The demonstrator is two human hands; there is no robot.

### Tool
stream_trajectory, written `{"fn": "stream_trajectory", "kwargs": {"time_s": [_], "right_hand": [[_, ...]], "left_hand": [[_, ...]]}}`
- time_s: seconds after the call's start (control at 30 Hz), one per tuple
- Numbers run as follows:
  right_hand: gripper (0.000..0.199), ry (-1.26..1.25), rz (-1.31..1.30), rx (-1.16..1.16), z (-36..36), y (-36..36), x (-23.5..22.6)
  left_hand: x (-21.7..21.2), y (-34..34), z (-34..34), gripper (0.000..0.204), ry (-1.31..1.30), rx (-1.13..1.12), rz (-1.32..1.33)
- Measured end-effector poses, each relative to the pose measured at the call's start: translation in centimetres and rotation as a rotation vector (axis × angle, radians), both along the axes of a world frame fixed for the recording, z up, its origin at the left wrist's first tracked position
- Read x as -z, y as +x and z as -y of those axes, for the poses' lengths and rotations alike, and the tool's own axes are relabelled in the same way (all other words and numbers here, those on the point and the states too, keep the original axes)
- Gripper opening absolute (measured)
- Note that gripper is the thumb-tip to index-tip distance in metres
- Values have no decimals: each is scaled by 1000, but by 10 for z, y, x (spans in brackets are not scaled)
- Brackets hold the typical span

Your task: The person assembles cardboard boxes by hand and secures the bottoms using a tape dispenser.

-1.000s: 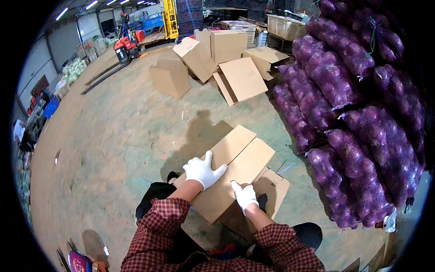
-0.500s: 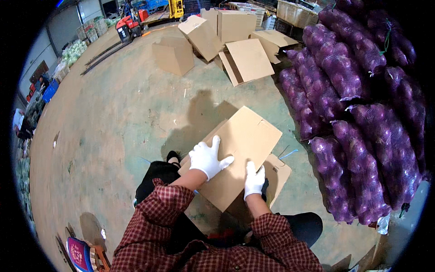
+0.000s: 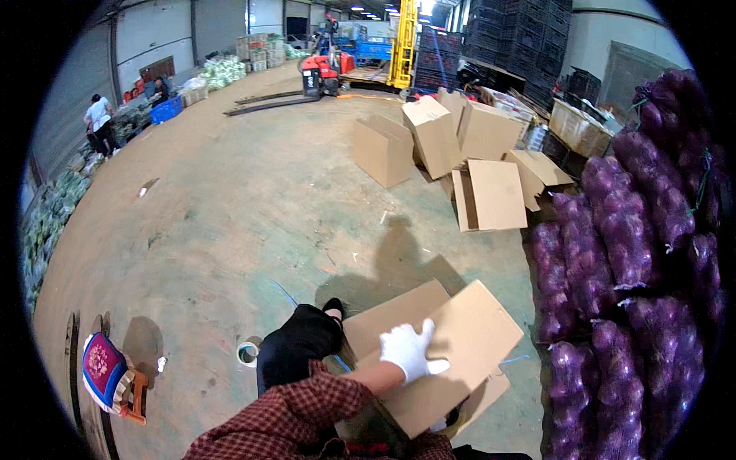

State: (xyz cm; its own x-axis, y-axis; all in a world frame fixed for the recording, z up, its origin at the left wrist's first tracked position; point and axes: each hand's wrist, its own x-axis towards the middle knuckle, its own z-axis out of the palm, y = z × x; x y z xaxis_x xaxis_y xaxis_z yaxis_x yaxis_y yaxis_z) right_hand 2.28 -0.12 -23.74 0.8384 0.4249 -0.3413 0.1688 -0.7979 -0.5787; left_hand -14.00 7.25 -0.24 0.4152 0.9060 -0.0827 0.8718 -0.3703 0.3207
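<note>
A brown cardboard box (image 3: 479, 337) is between my knees, with its broad top panel tilted. My left hand (image 3: 410, 354), in a white glove, rests on that panel with thumb and fingers spread, gripping nothing. Another cardboard panel (image 3: 395, 313) lies beyond and to the left, partly under it. A lower flap (image 3: 483, 399) sticks out on the right. My right hand is almost wholly hidden behind the box's near edge; only a small whitish patch shows there, and its fingers cannot be made out.
Purple net sacks of onions (image 3: 613, 222) are piled along the right. Several open cardboard boxes (image 3: 494, 195) stand ahead, near a red pallet truck (image 3: 318, 77). A tape roll (image 3: 248, 353) and small stool (image 3: 111, 376) are at left. People (image 3: 100, 119) are far left.
The view has tilted up and turned left, bringing in more warehouse, the tape roll and the whole stool. My right hand, earlier visible at the panel's right edge, is now mostly hidden.
</note>
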Motion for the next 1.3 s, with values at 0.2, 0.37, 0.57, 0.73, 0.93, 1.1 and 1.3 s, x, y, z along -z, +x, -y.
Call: {"fn": "stream_trajectory", "kwargs": {"time_s": [0.2, 0.37, 0.57, 0.73, 0.93, 1.1, 1.3], "right_hand": [[31, 373, -293, 279, -27, 24, 30], [27, 781, -487, 491, -12, 55, 56], [28, 822, -533, 359, -15, 104, -76], [25, 1218, -504, 146, 2, 157, -222], [25, 1155, -785, -92, 23, 79, -279], [27, 896, -716, -334, -4, 28, -282], [27, 735, -671, -450, -31, 36, -258]], "left_hand": [[-1, -8, -10, 88, -82, -24, -33], [4, -10, -21, 87, -5, -8, 20], [8, -27, -28, 91, -139, -66, 54], [-1, -4, -7, 91, -121, 62, 134], [7, -13, -5, 87, -57, 60, 88], [8, -15, -18, 92, -82, 78, 66], [9, -8, -12, 86, -33, 53, 87]]}}
